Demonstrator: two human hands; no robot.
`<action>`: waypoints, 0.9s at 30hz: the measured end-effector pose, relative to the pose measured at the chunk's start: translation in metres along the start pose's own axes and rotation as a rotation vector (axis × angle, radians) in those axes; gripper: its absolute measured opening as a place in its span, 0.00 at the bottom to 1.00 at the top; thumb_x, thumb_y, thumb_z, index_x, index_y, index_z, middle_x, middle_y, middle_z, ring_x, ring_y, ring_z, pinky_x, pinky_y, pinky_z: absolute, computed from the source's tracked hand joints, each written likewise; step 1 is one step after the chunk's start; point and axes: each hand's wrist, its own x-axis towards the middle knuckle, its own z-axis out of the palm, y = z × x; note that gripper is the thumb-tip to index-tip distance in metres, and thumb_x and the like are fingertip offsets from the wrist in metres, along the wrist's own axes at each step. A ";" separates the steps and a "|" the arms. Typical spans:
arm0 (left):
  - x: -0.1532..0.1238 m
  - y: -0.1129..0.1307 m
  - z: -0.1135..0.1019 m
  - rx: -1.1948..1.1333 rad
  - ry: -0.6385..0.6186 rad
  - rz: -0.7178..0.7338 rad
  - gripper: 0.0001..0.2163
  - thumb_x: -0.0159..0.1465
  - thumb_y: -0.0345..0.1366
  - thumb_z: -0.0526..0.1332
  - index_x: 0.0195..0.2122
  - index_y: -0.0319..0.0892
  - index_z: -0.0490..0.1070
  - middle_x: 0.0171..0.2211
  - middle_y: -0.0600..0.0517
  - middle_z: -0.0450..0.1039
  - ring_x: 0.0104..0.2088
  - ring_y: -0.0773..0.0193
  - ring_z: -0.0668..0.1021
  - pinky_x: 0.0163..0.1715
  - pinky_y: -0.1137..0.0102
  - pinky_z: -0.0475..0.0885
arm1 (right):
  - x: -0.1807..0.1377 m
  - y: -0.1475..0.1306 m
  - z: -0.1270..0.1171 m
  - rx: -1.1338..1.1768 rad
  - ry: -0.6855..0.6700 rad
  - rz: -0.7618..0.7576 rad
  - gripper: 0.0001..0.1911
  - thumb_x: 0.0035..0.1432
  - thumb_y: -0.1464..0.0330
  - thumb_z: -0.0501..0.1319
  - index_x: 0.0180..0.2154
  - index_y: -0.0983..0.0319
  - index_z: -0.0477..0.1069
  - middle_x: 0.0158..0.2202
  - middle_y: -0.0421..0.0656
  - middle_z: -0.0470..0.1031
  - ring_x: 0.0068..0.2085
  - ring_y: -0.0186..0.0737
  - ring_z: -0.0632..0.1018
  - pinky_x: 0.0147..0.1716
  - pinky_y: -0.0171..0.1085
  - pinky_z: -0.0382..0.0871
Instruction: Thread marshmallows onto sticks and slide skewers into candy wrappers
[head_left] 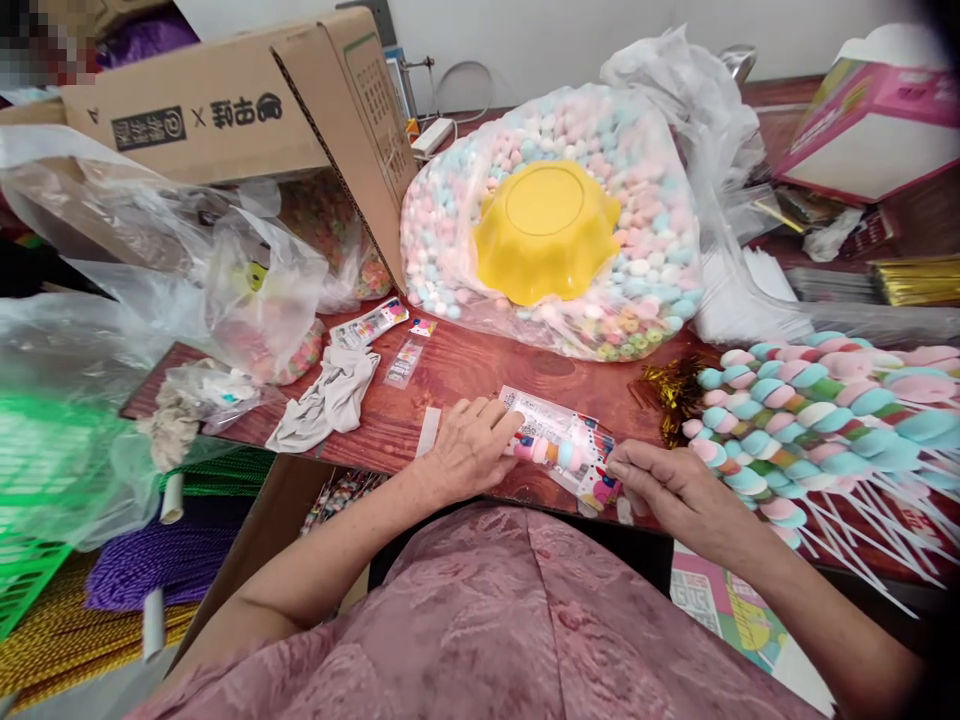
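A clear printed plastic bag [551,425] lies at the table's front edge, with a short row of pink, orange and blue marshmallow candies [555,452] in it. My left hand [472,445] is closed at the bag's left end, its fingertips against the candies; the thumb is mostly hidden. On the other side, my right hand [664,490] pinches the bag's colourful right edge between thumb and fingers. To the right lies a pile of twisted pastel marshmallow skewers [817,410] on white sticks.
A big bag of pastel marshmallows [442,215] stands behind, a yellow scalloped bowl [551,225] upside down on it. At left are a cardboard box [225,110], grey gloves [326,395] and small printed bags [369,325]. Gold tinsel [671,395] lies beside the skewers.
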 end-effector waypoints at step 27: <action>0.015 0.006 0.006 -0.255 -0.254 -0.014 0.09 0.64 0.40 0.58 0.35 0.40 0.71 0.29 0.49 0.73 0.31 0.59 0.74 0.29 0.70 0.60 | 0.009 -0.011 0.049 -0.423 0.290 -0.278 0.14 0.67 0.72 0.50 0.29 0.63 0.69 0.22 0.41 0.71 0.24 0.36 0.70 0.28 0.36 0.56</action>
